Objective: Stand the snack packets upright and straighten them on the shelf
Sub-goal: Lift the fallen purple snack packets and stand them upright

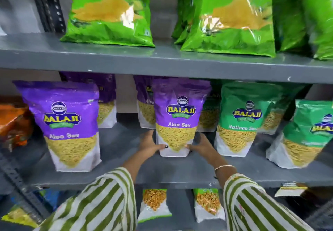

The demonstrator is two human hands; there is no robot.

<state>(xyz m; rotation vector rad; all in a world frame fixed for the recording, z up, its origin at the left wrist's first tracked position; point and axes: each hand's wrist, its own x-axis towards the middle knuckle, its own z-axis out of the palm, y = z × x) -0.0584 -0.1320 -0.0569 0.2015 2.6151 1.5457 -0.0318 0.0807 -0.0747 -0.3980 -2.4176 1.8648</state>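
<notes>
A purple Aloo Sev packet [177, 117] stands upright in the middle of the grey middle shelf [162, 173]. My left hand [149, 143] presses its lower left side and my right hand [201, 146] its lower right side, thumbs on the front. Another purple Aloo Sev packet [66, 124] stands upright at the left front. More purple packets [106, 93] stand behind. A green Ratlami Sev packet [241, 119] stands to the right, with a second green one [306, 133] leaning at the far right.
Large green packets [111, 12] stand on the upper shelf [162, 59]. An orange packet [14, 120] lies at the far left of the middle shelf. Smaller packets [155, 203] stand on the lower shelf. A perforated black upright [46, 5] runs at the left.
</notes>
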